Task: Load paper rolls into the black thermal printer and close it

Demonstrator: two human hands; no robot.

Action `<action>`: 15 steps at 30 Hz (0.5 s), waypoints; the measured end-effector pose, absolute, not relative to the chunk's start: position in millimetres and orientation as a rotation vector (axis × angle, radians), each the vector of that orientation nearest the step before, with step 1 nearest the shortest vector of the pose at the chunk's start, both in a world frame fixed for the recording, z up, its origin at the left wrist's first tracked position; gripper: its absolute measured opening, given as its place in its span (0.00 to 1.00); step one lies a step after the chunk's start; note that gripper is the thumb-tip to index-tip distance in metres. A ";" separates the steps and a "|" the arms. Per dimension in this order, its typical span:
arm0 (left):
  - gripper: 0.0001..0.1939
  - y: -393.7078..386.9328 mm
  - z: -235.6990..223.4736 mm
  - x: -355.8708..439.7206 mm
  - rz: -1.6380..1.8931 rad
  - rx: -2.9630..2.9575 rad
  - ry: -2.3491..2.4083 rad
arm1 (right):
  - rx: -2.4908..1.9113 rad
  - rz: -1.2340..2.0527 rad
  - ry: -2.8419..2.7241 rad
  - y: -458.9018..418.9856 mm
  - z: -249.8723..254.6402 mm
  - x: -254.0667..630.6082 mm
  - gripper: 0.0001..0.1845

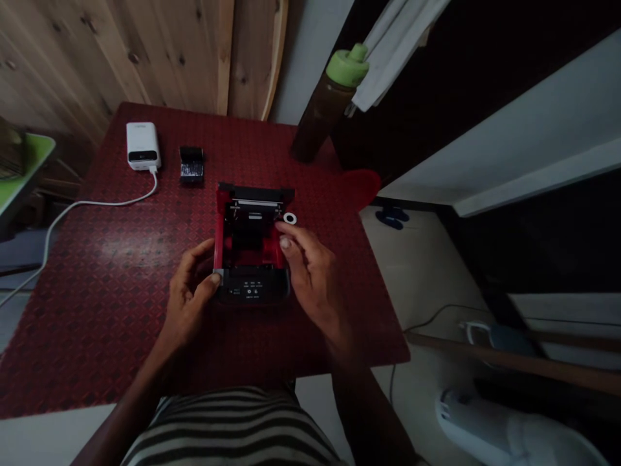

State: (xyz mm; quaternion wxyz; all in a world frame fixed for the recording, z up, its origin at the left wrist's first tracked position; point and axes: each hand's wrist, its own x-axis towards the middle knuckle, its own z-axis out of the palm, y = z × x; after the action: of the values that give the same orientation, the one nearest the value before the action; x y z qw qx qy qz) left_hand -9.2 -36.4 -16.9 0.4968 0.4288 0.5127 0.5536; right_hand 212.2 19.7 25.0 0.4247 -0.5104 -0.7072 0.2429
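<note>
A small red and black printer sits on the table with its lid raised, its inner compartment showing and its black button panel facing me. My left hand grips the printer's near left corner, thumb on top and fingers along the side. At the right wall is my right hand, index finger stretched over the rim into the compartment, thumb apart and close to the wall. Its other fingers are mostly hidden. Just beyond that index finger lies a white ring, perhaps the end of a small roll.
The red patterned table carries a white power bank with a cable, a small black item, and a tall dark bottle with a green cap. A red object is at the right edge. Slippers lie on the floor.
</note>
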 end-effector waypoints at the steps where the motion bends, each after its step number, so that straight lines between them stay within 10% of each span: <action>1: 0.30 -36.3 -18.7 -9.5 1.340 1.043 1.234 | -1.289 0.638 -1.746 24.8 23.3 208.1 0.17; 15: 0.32 -34.9 -20.3 -9.7 1.329 0.987 1.229 | -1.286 0.839 -1.599 32.9 22.9 191.0 0.13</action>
State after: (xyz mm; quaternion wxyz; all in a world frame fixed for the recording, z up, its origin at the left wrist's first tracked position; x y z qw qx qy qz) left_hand -9.7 -34.9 -20.3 0.5140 0.4106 0.5112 0.5531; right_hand 191.0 32.9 22.9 0.4460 -0.5193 -0.6454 0.3389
